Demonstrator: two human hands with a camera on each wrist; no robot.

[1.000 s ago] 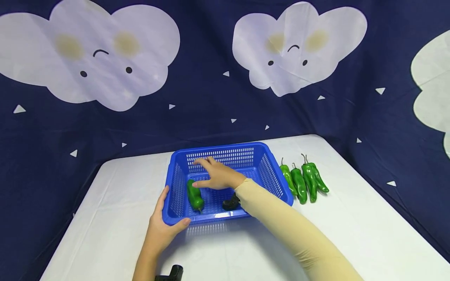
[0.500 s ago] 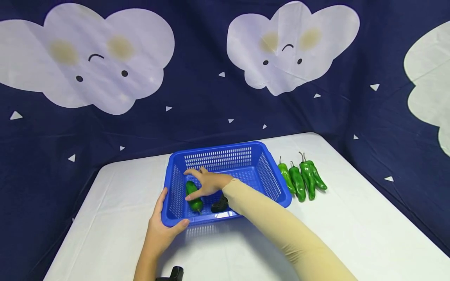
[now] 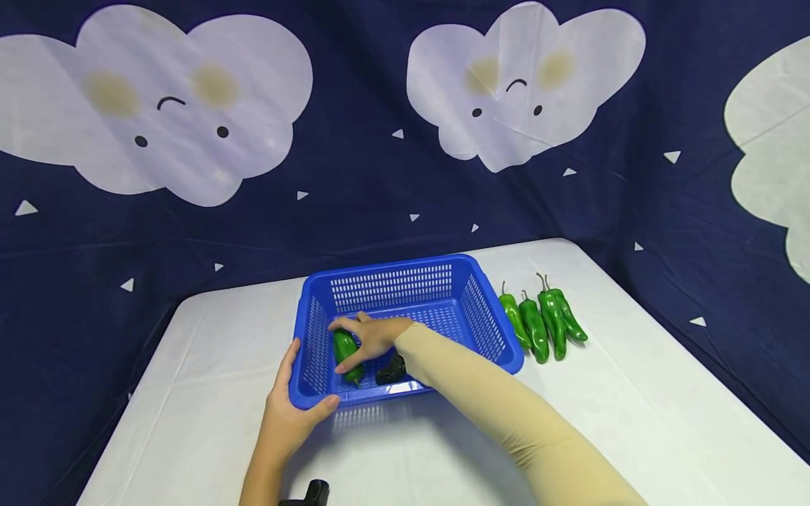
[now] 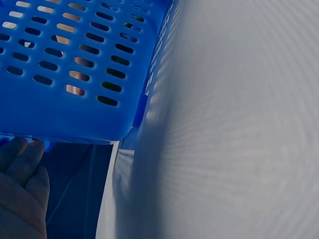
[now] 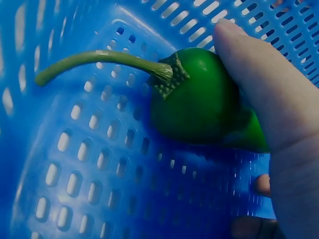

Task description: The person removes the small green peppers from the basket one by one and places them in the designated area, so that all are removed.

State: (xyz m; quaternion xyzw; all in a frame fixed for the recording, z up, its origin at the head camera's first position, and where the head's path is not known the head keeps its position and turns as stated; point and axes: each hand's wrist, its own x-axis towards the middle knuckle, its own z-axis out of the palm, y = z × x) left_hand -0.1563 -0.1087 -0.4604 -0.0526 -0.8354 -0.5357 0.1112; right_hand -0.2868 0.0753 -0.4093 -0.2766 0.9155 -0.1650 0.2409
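A blue perforated plastic basket (image 3: 386, 267) stands on the white table. My left hand (image 3: 287, 414) holds its near left corner, thumb along the front rim and fingers along the left side; in the left wrist view the fingers (image 4: 27, 167) reach the rim. Inside the basket lies a dark green pepper (image 3: 344, 344), stem toward me. My right hand (image 3: 373, 337) reaches in from the right and grips this pepper, thumb (image 5: 249, 59) along one side and fingers on the other. The right wrist view shows the curved stem (image 5: 109, 56) clear of the hand.
Several green peppers (image 3: 553, 323) lie side by side on the white tablecloth (image 3: 215, 365), right of the basket. A black wrist camera (image 3: 391, 371) sits under my right wrist, inside the basket. A dark blue cloud-patterned curtain (image 3: 354, 140) hangs behind the table.
My right hand has moved left and down onto the pepper in the basket, and its thumb and fingers have closed round it. The left hand stays at the basket's corner.
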